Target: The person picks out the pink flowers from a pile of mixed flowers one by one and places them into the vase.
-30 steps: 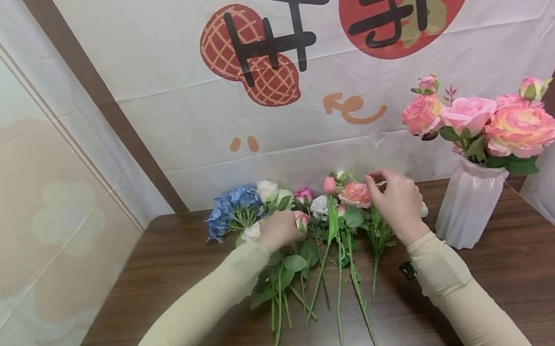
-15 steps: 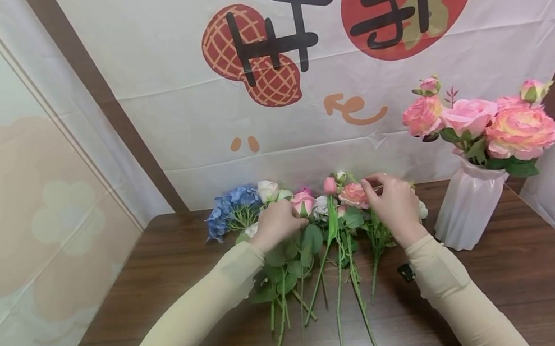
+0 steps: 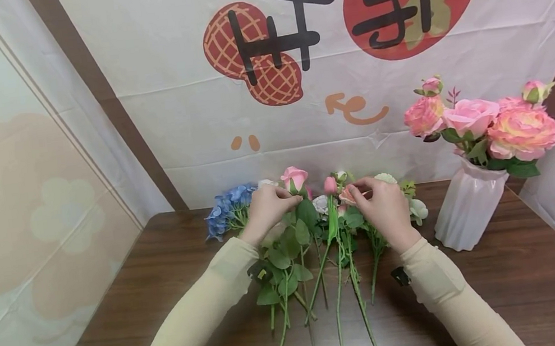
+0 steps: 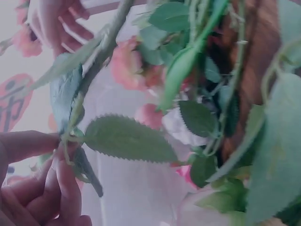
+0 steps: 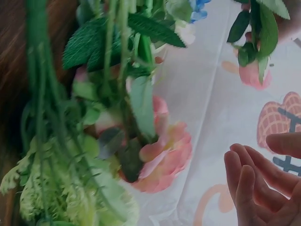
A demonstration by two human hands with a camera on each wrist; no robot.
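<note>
Pink rose, one: petals furled, green sepals beneath; serrated green leaves along a slender stem. Bloom uppermost, stem pinched just below the head by the left hand.

On the table we've got loose flowers in a L–R row, heads twd the backdrop behind, stems twd us. Hydrangea at far L end, tulip approx. mid-row. L hand is btwn those two w/ a rose in its fingers; R hand is over the R part, btwn tulip & vase. Vase stands R of the row, bouquet in it.
</note>
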